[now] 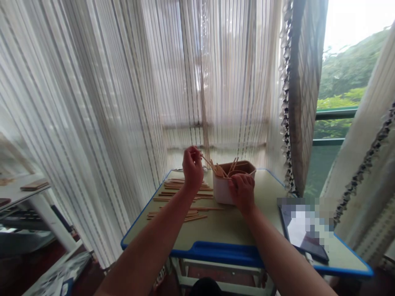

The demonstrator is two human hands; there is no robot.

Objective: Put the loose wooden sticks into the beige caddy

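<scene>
A white bin with a brown inside stands near the far side of the desk. Several wooden chopsticks lean in it, their ends poking above the rim. My left hand is raised just left of the bin, its fingers pinched on a thin chopstick that slants down toward the bin's opening. Curled over the front right rim, my right hand grips the bin. Loose chopsticks lie in rough rows on the desk, left of the bin and partly behind my left forearm.
The desk has a pale green top and a blue edge. A tablet rests at its right side, partly blurred out. Striped sheer curtains hang close behind. Another table stands at the far left.
</scene>
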